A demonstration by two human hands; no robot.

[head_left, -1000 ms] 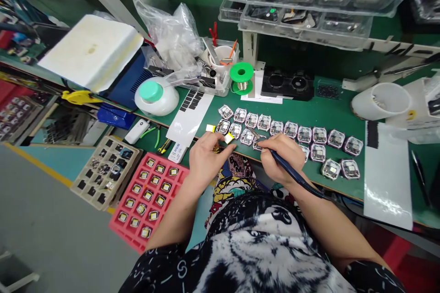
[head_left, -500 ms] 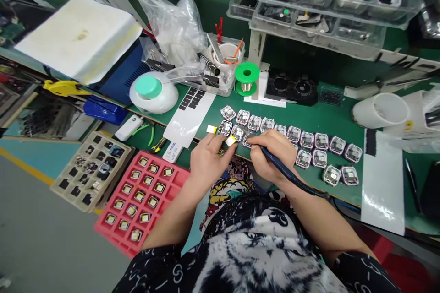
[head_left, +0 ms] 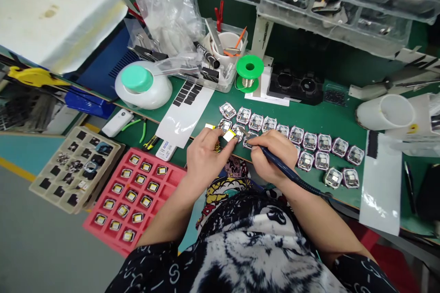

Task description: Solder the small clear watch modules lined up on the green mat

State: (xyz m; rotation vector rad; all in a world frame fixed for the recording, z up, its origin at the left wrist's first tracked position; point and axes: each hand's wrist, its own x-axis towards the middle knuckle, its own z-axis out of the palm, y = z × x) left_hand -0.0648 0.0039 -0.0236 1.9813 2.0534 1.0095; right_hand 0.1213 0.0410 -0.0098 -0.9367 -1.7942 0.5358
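Between the thumb and fingers of my left hand (head_left: 205,155) is a small silver battery with a yellow edge (head_left: 229,135), held over the near row of square watch modules. My right hand (head_left: 273,153) is closed around a dark blue soldering iron (head_left: 280,165), gripped like a pen. Its tip points at a watch module (head_left: 238,132) beside the battery; whether it touches is too small to tell. Another yellow-edged battery (head_left: 209,126) lies just beyond my left fingers. More watch modules (head_left: 310,141) stand in rows to the right on the green bench.
A green solder spool (head_left: 250,67) stands behind the modules. On the left are a white bottle with a teal cap (head_left: 142,91), a red tray (head_left: 142,183) of battery-fitted cases and a beige parts tray (head_left: 74,169). Clear trays (head_left: 330,13) overhang the back right; a white cup (head_left: 385,112) stands below.
The view has shifted slightly and come closer. My left hand still holds the battery, now turned a little flatter, and the iron stays over the same modules.
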